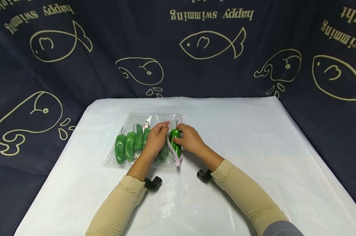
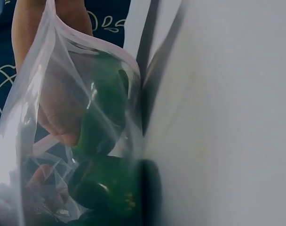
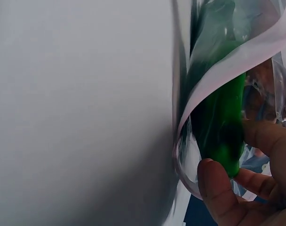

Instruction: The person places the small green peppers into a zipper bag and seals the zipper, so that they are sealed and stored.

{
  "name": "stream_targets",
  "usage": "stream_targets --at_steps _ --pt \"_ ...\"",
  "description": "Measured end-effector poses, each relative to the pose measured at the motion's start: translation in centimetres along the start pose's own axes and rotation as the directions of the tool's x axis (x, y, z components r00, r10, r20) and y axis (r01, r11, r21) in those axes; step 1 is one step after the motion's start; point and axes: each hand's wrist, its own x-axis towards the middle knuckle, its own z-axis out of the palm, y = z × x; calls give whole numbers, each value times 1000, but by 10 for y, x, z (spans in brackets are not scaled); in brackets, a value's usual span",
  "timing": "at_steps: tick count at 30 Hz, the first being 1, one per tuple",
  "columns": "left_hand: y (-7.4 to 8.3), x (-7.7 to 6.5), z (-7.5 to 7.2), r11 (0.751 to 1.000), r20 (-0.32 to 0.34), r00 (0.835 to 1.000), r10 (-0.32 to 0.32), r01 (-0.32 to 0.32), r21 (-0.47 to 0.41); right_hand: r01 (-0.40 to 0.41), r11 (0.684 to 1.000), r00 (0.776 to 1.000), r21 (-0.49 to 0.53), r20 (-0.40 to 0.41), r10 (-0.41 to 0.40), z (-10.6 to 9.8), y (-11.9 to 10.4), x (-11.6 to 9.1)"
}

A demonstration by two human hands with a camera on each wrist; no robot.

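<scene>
A clear zip bag (image 1: 110,157) lies flat on the table, its pink-edged mouth (image 1: 177,160) facing right. Inside it are several green chili peppers (image 1: 120,149), side by side with thin stems toward the back. My left hand (image 1: 157,139) pinches the bag near its mouth and partly covers the peppers beneath. At the opening, my right hand (image 1: 191,139) grips a shiny green chili pepper (image 1: 175,134) between thumb and fingers. The right wrist view shows this pepper (image 3: 227,113) partly behind the pink strip (image 3: 237,61), within the mouth of the bag.
A white cloth covers the table (image 1: 248,131). Behind it hangs a dark blue curtain (image 1: 219,78) printed with fish and whales. Black wrist mounts (image 1: 153,183) sit on both forearms, just above the tabletop.
</scene>
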Motion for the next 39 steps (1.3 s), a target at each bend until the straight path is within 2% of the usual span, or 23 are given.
stream_targets --at_steps 6,10,15,21,27,30,34,39 --pt "-2 1 2 999 7 1000 5 -5 35 12 999 999 35 47 -13 -2 2 1" --pt "-3 2 2 998 37 999 19 -21 61 -27 993 997 119 81 17 -3 9 0" --pt "-8 0 3 996 68 998 7 -13 84 -73 969 992 235 115 47 -3 16 0" --pt "-11 1 3 995 53 999 1 -6 97 -51 978 993 204 119 27 -2 19 -1" --pt "-9 -2 2 992 58 998 12 -19 128 -80 970 984 228 171 41 -3 18 -4" --pt "-8 -3 2 990 59 998 18 -26 139 -120 944 980 308 188 64 -4 17 -6" --pt "-5 -1 4 991 43 999 32 -37 129 -159 890 977 427 200 78 -5 15 -7" --pt "-2 1 4 994 18 999 30 -31 107 -169 860 977 482 196 82 -3 12 -7"
